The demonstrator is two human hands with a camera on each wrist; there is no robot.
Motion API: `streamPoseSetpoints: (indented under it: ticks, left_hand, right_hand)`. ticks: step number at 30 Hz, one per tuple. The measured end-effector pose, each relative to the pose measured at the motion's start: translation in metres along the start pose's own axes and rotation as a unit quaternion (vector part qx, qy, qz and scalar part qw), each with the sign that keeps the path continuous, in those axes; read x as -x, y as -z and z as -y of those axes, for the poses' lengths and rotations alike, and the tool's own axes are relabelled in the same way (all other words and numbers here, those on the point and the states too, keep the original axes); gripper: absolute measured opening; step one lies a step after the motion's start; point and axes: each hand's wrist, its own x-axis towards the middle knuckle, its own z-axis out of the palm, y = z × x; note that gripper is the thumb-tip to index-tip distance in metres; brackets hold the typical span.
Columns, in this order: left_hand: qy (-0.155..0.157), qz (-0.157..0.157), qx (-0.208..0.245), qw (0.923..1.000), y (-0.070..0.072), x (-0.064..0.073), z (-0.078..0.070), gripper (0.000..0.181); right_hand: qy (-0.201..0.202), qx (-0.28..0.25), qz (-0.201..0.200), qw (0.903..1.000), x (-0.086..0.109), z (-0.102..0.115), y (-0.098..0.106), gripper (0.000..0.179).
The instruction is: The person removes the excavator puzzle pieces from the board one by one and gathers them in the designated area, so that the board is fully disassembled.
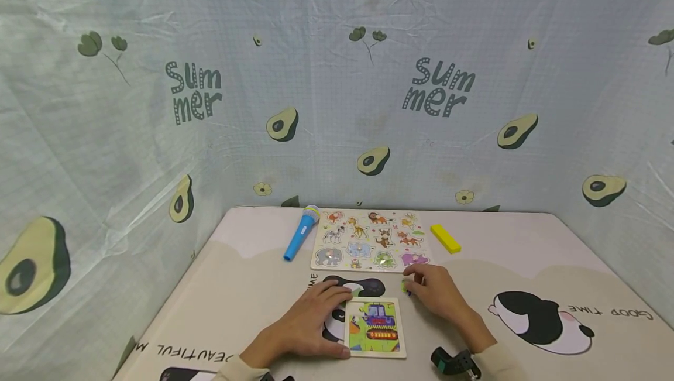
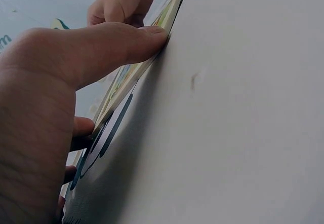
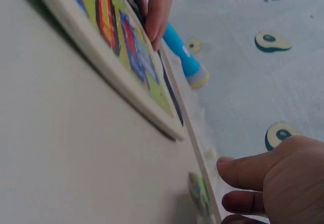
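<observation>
A small square puzzle board (image 1: 375, 327) shows a blue and purple tracked vehicle on green inside a pale frame. My left hand (image 1: 312, 323) holds it by its left side, with the thumb (image 2: 147, 36) at the near edge and the fingers around the far corner. Just right of the board's far corner is my right hand (image 1: 437, 290), its fingers bent downward. Close by its fingertips is a small green puzzle piece (image 3: 200, 193). A gap shows between thumb (image 3: 235, 168) and piece in the right wrist view.
An animal peg puzzle (image 1: 371, 240) lies behind the board. Left of it is a blue toy microphone (image 1: 301, 234); to its right, a yellow block (image 1: 445, 239). An avocado-patterned curtain (image 1: 337, 88) closes off the back and sides of the table (image 1: 253, 293).
</observation>
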Motion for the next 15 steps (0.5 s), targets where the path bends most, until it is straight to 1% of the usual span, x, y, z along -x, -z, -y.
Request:
streamPoseSetpoints:
  ticks: [3,6,9,12,15]
  left_hand:
    - [0.000,0.000,-0.002,1.0000,0.001,0.000,0.000,0.096]
    - [0.003,0.003,0.000,1.0000,0.001,-0.001,0.000,0.096]
    - [0.008,0.006,0.003,0.9999,0.000,-0.001,0.001,0.096]
    - [0.010,0.007,0.004,0.9999,-0.001,-0.002,0.001,0.096]
    - [0.011,0.006,0.006,0.9999,-0.001,-0.002,0.001,0.097]
  right_hand:
    - [0.001,-0.009,0.004,1.0000,0.001,0.011,0.001,0.016]
    - [0.013,-0.016,0.009,0.9997,0.001,0.020,0.001,0.017]
    - [0.038,-0.028,0.018,0.9987,0.002,0.029,-0.001,0.018]
    - [0.065,-0.034,0.036,0.9967,0.004,0.037,-0.003,0.018]
    - [0.094,-0.029,0.055,0.9936,0.006,0.042,-0.007,0.017]
